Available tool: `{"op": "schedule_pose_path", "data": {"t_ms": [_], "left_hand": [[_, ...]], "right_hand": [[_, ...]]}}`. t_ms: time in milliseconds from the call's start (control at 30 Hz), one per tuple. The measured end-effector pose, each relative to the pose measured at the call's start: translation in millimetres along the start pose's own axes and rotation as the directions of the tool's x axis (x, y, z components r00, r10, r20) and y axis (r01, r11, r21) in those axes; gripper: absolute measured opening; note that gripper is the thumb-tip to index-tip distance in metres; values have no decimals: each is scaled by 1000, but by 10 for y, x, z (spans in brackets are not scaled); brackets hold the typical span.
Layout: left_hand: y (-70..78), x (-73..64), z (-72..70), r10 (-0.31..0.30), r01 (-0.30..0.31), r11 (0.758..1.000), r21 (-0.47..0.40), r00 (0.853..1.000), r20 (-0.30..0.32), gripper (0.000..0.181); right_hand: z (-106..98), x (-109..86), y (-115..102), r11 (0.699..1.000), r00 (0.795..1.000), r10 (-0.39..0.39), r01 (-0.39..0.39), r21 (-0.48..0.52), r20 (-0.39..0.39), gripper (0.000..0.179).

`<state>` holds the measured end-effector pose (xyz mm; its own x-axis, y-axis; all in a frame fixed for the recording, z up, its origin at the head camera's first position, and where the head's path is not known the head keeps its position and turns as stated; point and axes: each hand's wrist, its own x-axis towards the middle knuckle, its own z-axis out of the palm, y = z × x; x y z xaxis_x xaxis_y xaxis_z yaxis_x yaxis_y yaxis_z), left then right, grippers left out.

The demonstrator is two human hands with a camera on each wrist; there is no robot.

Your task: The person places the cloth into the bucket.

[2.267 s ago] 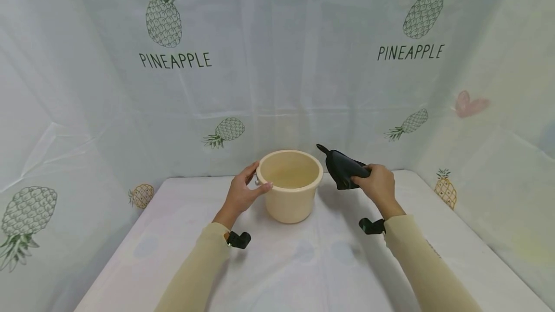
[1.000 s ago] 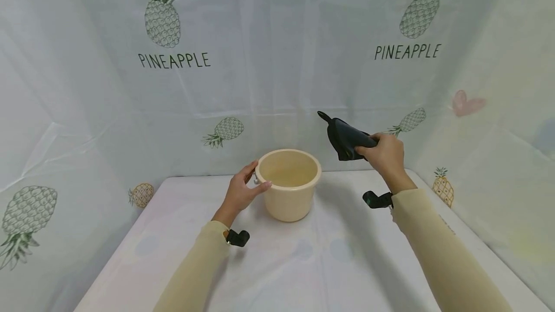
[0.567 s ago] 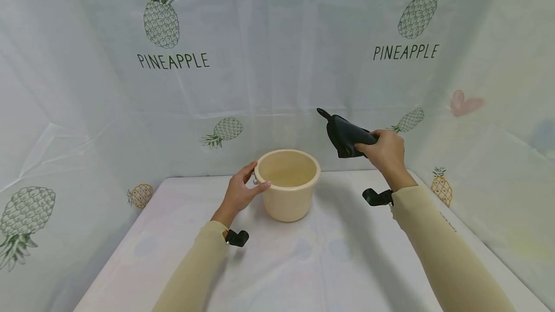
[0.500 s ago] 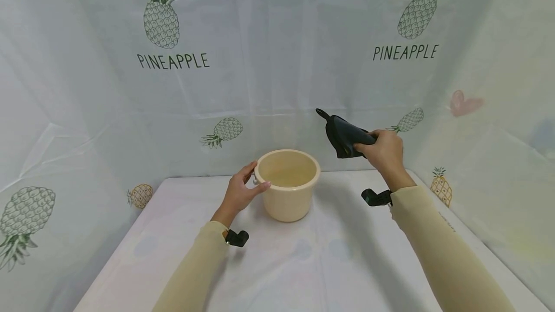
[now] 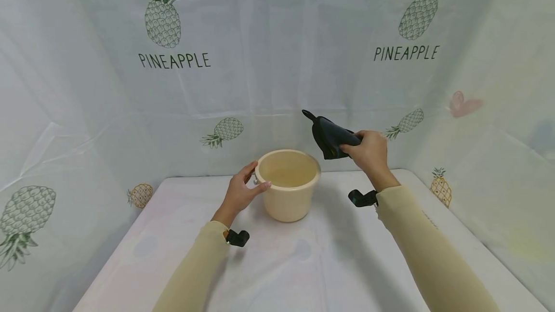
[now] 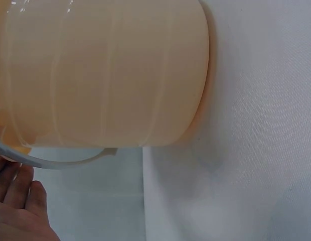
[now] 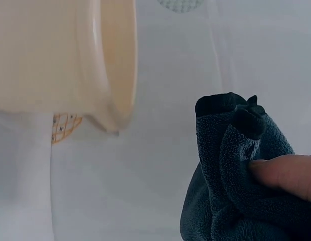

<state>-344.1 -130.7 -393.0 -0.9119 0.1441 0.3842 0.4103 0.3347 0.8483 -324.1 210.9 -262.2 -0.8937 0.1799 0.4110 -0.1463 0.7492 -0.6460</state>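
A cream bucket (image 5: 288, 204) stands upright on the table. My left hand (image 5: 239, 192) holds its left side, thumb along the front of the rim and fingers reaching toward the back. In the left wrist view its grey handle (image 6: 60, 163) hangs down beside my fingers. My right hand (image 5: 369, 152) pinches a dark folded cloth (image 5: 332, 139), raised above the table. The cloth hangs in the air just right of the bucket's rim and higher than it, a loop sticking out at its far end. Up close in the right wrist view, the cloth (image 7: 230, 191) looks fleecy, blue-green, with black trim.
The table (image 5: 286, 264) is covered in white cloth with pale blotches. Behind it hangs a pale sheet (image 5: 282, 81) printed with pineapples, and it continues along both sides. The table's back edge runs just behind the bucket. Each wrist wears a small black camera (image 5: 237, 238).
My right hand has lifted the folded cloth from low beside the bucket up into the air, then shifted it left toward the rim. My left hand and the bucket have stayed put.
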Motion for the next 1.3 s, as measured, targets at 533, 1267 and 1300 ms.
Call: {"op": "schedule_pose_path", "data": {"t_ms": [533, 1267, 1300], "left_hand": [[-23, 3, -16, -18, 18, 1000, -14, 1000, -3, 89], [23, -13, 8, -53, 54, 998, 30, 998, -18, 90], [24, -11, 9, -49, 49, 998, 30, 999, -18, 90]], "right_hand": [[391, -38, -382, 997, 999, -43, 41, 58, 25, 43], [717, -136, -663, 989, 993, -95, 87, 116, 69, 39], [725, -140, -667, 989, 993, -97, 88, 118, 69, 40]]}}
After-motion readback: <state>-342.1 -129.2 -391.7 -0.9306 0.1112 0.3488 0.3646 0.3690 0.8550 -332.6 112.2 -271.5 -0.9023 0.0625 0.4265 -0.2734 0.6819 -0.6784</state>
